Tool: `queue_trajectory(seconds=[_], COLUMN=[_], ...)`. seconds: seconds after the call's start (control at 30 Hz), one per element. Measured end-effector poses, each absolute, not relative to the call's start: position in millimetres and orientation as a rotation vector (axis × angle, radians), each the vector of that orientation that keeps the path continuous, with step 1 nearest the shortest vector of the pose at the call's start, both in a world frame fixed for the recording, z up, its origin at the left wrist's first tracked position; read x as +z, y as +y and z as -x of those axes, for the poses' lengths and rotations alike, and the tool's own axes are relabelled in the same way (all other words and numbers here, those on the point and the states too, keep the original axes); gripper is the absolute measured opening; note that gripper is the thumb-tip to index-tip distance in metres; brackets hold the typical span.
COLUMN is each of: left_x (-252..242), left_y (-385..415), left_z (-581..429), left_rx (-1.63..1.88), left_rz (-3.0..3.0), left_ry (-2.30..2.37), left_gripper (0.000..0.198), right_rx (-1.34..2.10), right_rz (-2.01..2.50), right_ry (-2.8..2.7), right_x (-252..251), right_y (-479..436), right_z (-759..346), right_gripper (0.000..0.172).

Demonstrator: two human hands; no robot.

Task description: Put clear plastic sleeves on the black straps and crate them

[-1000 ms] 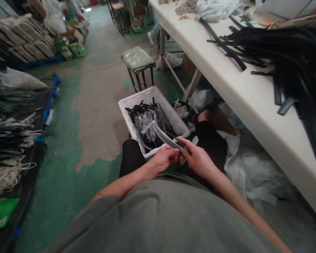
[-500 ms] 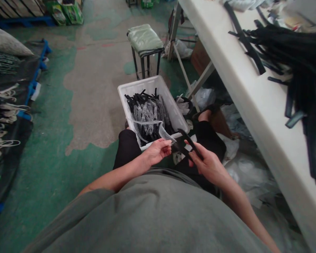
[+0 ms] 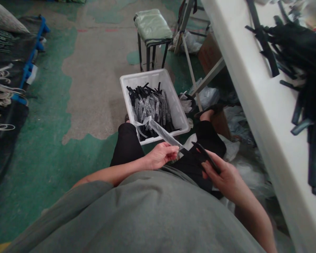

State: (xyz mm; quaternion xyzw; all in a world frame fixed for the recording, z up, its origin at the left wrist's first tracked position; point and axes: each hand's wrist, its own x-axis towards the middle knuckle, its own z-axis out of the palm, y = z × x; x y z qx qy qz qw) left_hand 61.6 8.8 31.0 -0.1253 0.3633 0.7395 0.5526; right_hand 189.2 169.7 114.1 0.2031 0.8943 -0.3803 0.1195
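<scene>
Black strips (image 3: 308, 56) lie heaped on the white counter (image 3: 242, 59). A stool (image 3: 154, 26) and a white tub (image 3: 177, 112) stand on the green-and-grey floor (image 3: 94, 77).

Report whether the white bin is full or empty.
Partly filled: black and gray strips lie inside the white bin, with part of its right inner wall showing bare.

Clear strip (image 3: 164, 133) you pinch: translucent plastic film, light sheen
Black piece (image 3: 210, 159) you hold: smooth, dull
Bin (image 3: 177, 111) before you: smooth white plastic
Stool seat (image 3: 153, 25): glossy, creased plastic-like cover
Tabletop (image 3: 246, 70) beside you: smooth, pale, matt
Your shirt (image 3: 147, 211): matt cloth
Your trousers (image 3: 126, 144): matt black cloth
Floor (image 3: 92, 77): green coating, worn matt grey
</scene>
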Motion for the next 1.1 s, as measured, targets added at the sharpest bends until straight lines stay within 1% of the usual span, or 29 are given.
queue_trajectory(seconds=[0.13,0.27,0.43,0.53,0.63,0.7,0.8,0.97,1.1], left_x=[28,27,19,18,22,23,20,18,21], left_y=[12,6,4,6,6,6,6,6,11], left_z=[-66,-61,-66,-69,-72,-73,-70,-67,-77], left_rx=[1.709,1.734,1.539,1.616,1.741,1.713,1.674,1.757,1.651], left_rz=[0.264,0.324,0.332,0.309,0.192,0.194,0.241,0.275,0.229], left_ry=[0.819,0.828,0.791,0.842,0.965,0.990,0.956,0.936,0.922], left_gripper=[0.027,0.026,0.024,0.026,0.031,0.035,0.036,0.037,0.037], right_rx=[-1.148,-1.234,-1.283,-1.296,-1.346,-1.343,-1.317,-1.310,-1.252], right_rz=[-0.604,-0.625,-0.620,-0.643,-0.651,-0.650,-0.656,-0.700,-0.613], right_ry=[2.630,2.543,2.446,2.414,2.384,2.388,2.403,2.429,2.473], right_x=[100,103,102,95,92,90,88,99,96], right_y=[159,160,164,163,163,163,163,167,162], right_z=[-176,-177,-179,-178,-176,-174,-174,-185,-176], right_gripper=[0.050,0.052,0.053,0.052,0.055,0.056,0.053,0.055,0.050])
